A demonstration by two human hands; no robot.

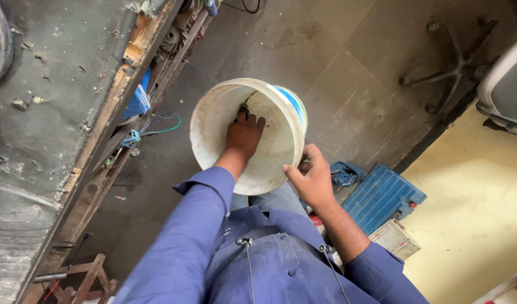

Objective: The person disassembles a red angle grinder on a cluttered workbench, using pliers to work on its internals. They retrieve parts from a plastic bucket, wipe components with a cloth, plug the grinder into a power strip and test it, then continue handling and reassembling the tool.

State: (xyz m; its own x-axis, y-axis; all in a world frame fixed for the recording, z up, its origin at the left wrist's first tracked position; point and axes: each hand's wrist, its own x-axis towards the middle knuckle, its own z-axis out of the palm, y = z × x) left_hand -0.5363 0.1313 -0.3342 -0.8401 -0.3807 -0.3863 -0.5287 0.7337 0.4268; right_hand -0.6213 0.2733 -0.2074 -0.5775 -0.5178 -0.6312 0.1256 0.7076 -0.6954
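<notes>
I hold a white plastic bucket (281,146) tipped toward me in front of my chest. My right hand (312,180) grips its near rim, thumb over the edge. My left hand (244,135) reaches deep inside, fingers bent against the dirty bottom. A small dark object (243,110) lies at its fingertips; whether the fingers hold it is not visible. Both arms wear blue work sleeves.
A worn workbench (55,112) with a chipped wooden edge runs along the left, with blue and green wires (157,126) hanging under it. On the floor lie a blue ribbed case (382,194), a blue cloth (345,171) and a pale box (396,236). A chair base (455,65) stands at the top right, a wooden frame (89,276) at the bottom left.
</notes>
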